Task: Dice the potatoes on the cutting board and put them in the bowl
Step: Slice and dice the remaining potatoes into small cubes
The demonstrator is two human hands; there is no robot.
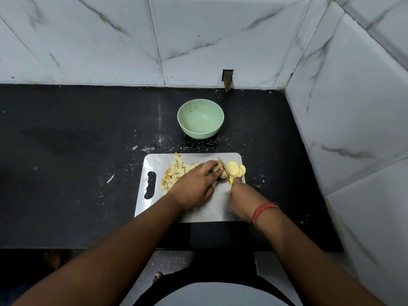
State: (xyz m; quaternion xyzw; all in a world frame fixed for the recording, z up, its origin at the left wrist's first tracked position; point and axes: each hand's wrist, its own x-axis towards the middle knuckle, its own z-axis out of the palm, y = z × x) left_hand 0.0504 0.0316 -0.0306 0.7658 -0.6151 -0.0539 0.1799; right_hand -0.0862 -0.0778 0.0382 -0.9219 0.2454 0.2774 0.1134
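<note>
On the black desk (66, 151) the metal cutting board (150, 208) has diced potato (174, 171) piled left, then the left hand (194, 184) with fingers curled on the potato (218, 167), the right hand (240, 195) clamped round a yellow-handled knife (225, 170), slices (235, 168) lying right, and the green bowl (200, 120) sitting behind.

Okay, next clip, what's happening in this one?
A person is slicing a potato on a metal cutting board. The left hand holds the potato down while the right hand grips a yellow-handled knife cutting into it. Round slices lie to the right of the blade, a pile of diced pieces to the left. The green bowl behind the board holds nothing.
</note>
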